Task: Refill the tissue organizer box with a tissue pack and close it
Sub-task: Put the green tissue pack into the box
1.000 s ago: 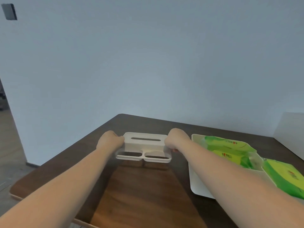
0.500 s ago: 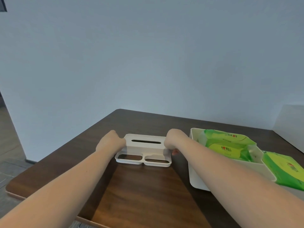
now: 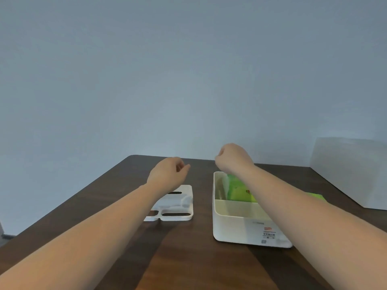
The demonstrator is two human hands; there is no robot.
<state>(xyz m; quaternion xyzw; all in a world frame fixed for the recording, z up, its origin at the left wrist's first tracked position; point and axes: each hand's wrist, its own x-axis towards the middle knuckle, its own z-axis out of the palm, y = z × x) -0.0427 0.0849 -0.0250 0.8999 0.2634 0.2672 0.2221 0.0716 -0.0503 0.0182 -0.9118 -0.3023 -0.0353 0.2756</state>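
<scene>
The white lid [image 3: 178,204] of the organizer, with a slot and two oval openings, lies flat on the dark wooden table [image 3: 117,197]. My left hand [image 3: 167,174] hovers above its far left part, fingers loosely curled, holding nothing. The white organizer box [image 3: 232,225] stands open to the right with a green tissue pack [image 3: 238,189] inside. My right hand [image 3: 232,158] is raised above the box's far edge, fingers curled with nothing in them. A second green pack [image 3: 316,196] shows behind my right forearm.
A white board or box [image 3: 351,170] stands at the table's back right. The table's rounded far corner [image 3: 134,158] meets a plain grey wall. The box carries a label [image 3: 269,233] on its near wall.
Both hands have let go of the lid, which now rests on the table, and have risen. The right hand has moved over the box. The view has shifted left and downward.
</scene>
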